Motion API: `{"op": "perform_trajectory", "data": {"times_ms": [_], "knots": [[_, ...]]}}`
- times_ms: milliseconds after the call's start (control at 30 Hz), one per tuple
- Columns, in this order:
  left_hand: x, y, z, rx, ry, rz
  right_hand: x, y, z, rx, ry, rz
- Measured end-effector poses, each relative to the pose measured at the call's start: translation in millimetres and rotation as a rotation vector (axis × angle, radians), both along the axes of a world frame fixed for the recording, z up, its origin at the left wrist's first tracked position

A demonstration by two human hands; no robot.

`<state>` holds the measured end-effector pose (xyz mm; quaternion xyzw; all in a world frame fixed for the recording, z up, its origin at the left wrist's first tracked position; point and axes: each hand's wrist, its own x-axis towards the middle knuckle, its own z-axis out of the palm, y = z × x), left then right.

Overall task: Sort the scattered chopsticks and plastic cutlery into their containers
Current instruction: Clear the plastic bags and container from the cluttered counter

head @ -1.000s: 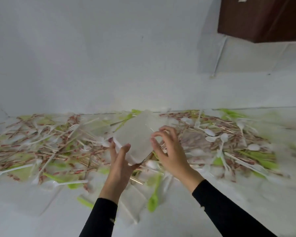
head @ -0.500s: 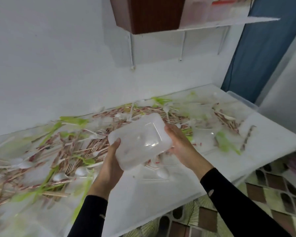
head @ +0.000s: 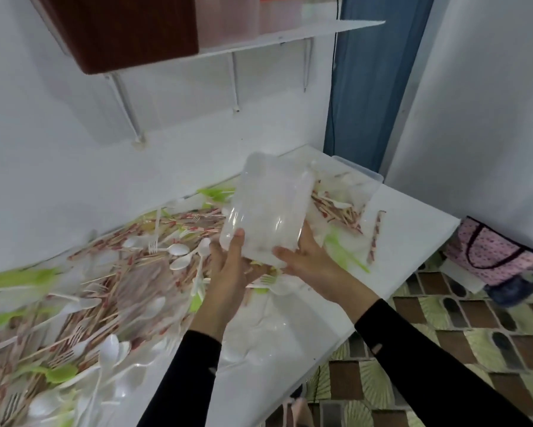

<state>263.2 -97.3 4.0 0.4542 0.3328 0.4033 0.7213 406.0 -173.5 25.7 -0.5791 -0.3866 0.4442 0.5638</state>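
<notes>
1. Clear plastic rectangular container was held tilted above the white worktop. The left hand gripped its near-left corner and the right hand gripped its near-right edge.
2. Paper-wrapped wooden chopsticks, white plastic spoons and green plastic cutlery lay scattered and mixed across the worktop.
3. The step in hand looked like placing the container. Next it probably needed setting flat on a bare patch, ready for filling.

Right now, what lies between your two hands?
The clear container, gripped on either side by the left hand and the right hand, in the head view.
</notes>
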Motion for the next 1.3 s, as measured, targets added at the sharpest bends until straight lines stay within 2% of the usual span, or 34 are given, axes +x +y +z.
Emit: {"op": "perform_trajectory", "data": {"times_ms": [133, 267, 333, 467, 633, 767, 933, 1000, 1033, 1067, 1100, 1133, 1167, 1200, 1300], "knots": [[38.3, 20.3, 5.0, 0.034, 0.155, -0.078, 48.6, 12.9, 10.4, -0.011, -0.200, -0.267], [74.0, 52.4, -5.3, -0.064, 0.133, -0.066, 102.6, 27.9, 5.6, -0.146, -0.282, -0.434], [86.8, 63.0, -14.5, -0.090, 0.196, -0.010, 117.2, 37.0, -1.1, -0.235, -0.297, -0.445], [117.4, 76.7, -24.7, -0.279, 0.331, -0.021, 132.5, 57.7, -13.3, -0.328, -0.209, -0.437], [138.9, 85.4, -35.9, -0.370, 0.252, -0.042, 144.3, 70.7, -32.0, -0.474, -0.177, -0.275], [146.9, 103.8, -33.0, -0.300, 0.313, 0.025, 167.4, 67.0, -35.4, -0.422, -0.102, -0.251], [173.6, 152.0, -32.0, -0.376, 0.290, 0.325, 195.2, 66.1, -23.2, -0.350, -0.113, -0.299], [183.2, 168.4, -38.4, -0.341, 0.434, 0.375, 208.8, 65.8, -18.0, -0.323, -0.138, -0.338], [184.4, 173.8, -44.8, -0.262, 0.547, 0.394, 214.7, 65.3, -15.0, -0.304, -0.142, -0.356], [184.4, 175.0, -45.1, -0.260, 0.562, 0.430, 220.8, 64.6, -12.5, -0.287, -0.140, -0.376], [187.6, 175.2, -48.0, -0.214, 0.683, 0.372, 227.2, 63.8, -10.8, -0.276, -0.145, -0.397], [191.1, 174.5, -54.3, -0.101, 0.882, 0.310, 231.8, 63.6, -9.3, -0.254, -0.145, -0.413], [192.5, 179.1, -59.7, -0.026, 0.913, 0.286, 236.1, 63.5, -8.3, -0.229, -0.149, -0.417], [192.1, 181.0, -61.4, -0.081, 0.754, 0.307, 238.3, 64.1, -6.9, -0.192, -0.157, -0.416], [192.6, 173.4, -46.3, -0.132, 0.460, 0.408, 239.1, 72.4, -5.9, -0.109, -0.204, -0.386]]}}
